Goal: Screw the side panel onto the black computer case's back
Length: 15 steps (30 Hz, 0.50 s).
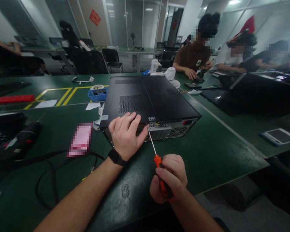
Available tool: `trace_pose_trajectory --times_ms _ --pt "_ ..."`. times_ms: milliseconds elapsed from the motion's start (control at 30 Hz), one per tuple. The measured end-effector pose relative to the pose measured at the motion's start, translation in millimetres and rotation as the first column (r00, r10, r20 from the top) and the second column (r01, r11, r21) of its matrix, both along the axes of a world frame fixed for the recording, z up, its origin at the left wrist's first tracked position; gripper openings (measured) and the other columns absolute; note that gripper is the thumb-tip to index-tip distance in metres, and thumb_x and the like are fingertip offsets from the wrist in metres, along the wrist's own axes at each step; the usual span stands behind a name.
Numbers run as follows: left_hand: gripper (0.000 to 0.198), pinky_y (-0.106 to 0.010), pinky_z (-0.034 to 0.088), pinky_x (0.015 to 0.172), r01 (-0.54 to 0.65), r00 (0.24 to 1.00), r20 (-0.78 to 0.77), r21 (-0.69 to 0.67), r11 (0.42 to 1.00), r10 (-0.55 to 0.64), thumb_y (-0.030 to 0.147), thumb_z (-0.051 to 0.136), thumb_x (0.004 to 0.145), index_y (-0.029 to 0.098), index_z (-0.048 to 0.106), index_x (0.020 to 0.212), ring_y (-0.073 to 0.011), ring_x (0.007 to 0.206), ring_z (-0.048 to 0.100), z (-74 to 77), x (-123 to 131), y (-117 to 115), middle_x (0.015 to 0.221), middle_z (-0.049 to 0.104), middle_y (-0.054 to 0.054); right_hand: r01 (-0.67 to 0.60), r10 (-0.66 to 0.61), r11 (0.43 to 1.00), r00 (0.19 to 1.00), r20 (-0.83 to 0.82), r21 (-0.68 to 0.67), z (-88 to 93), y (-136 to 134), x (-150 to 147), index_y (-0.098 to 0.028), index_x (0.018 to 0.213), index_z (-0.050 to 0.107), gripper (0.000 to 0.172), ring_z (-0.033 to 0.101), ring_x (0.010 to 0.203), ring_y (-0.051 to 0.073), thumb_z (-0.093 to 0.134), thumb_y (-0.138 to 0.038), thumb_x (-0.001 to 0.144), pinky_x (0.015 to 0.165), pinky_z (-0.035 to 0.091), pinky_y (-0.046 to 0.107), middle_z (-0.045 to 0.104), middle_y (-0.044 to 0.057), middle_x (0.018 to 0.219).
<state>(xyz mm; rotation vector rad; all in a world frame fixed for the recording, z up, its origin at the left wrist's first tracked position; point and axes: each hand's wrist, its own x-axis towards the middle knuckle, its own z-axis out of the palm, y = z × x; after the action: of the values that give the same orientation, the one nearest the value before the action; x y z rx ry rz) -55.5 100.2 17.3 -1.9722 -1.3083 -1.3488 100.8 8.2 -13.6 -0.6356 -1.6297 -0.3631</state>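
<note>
A black desktop computer case lies flat on the green table, its rear panel with a fan grille turned towards me. My left hand, with a dark watch on the wrist, grips the near edge of the case. Its fingers bend over the top panel and its thumb is down by the rear edge. My right hand is wrapped round the orange-and-black handle of a screwdriver. The shaft points up and away, and its tip meets the rear edge beside my left thumb. The screw itself is too small to make out.
Left of the case are a blue bin, paper scraps, a pink packet and black cables. A power drill lies farther left. Right are a grey scale-like device and a dark panel. A co-worker sits across.
</note>
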Motion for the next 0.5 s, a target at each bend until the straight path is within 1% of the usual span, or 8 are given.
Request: trace_pose_trajectory --times_ms 133,267,400,500 --pt "0.034 -0.049 0.038 0.106 0.014 1.0 0.009 0.008 1.0 -0.014 0.037 0.075 0.088 0.024 0.071 0.119 -0.0303 0.118 0.069 1.1 0.2 -0.4 0.122 0.077 -0.009 0.018 -0.017 0.999 0.999 0.036 -0.034 3.6 -1.7 -0.9 -0.018 0.101 0.062 0.038 0.057 0.077 0.017 0.058 -0.009 0.063 0.064 0.057 0.037 0.057 0.005 0.094" --pt "0.035 -0.049 0.037 0.107 0.015 1.0 0.013 -0.011 1.0 -0.014 0.037 0.075 0.087 0.026 0.072 0.12 -0.0307 0.119 0.069 0.0 0.0 0.1 0.123 0.077 -0.008 0.032 -0.029 0.998 0.998 0.056 -0.047 6.1 -5.4 -1.9 -0.016 0.104 0.063 0.04 0.058 0.079 0.018 0.06 -0.009 0.065 0.066 0.058 0.038 0.057 0.007 0.096" --pt "0.035 -0.049 0.038 0.107 0.019 1.0 0.018 -0.014 1.0 -0.018 0.038 0.076 0.087 0.026 0.072 0.12 -0.0304 0.119 0.069 -0.5 -0.2 0.1 0.123 0.077 -0.009 0.071 -0.06 0.99 0.993 0.097 -0.118 10.7 -13.9 -2.4 -0.02 0.109 0.063 0.04 0.061 0.083 0.018 0.061 -0.01 0.071 0.068 0.06 0.038 0.059 0.006 0.097" --pt "0.035 -0.048 0.038 0.107 0.023 0.999 0.022 -0.018 1.0 -0.023 0.037 0.075 0.088 0.025 0.071 0.121 -0.0304 0.12 0.069 -0.1 -0.2 -0.6 0.124 0.077 -0.009 0.083 -0.064 0.981 0.991 0.114 -0.174 16.0 -21.5 -2.8 -0.019 0.111 0.065 0.04 0.063 0.086 0.02 0.062 -0.008 0.073 0.072 0.061 0.04 0.061 0.008 0.098"
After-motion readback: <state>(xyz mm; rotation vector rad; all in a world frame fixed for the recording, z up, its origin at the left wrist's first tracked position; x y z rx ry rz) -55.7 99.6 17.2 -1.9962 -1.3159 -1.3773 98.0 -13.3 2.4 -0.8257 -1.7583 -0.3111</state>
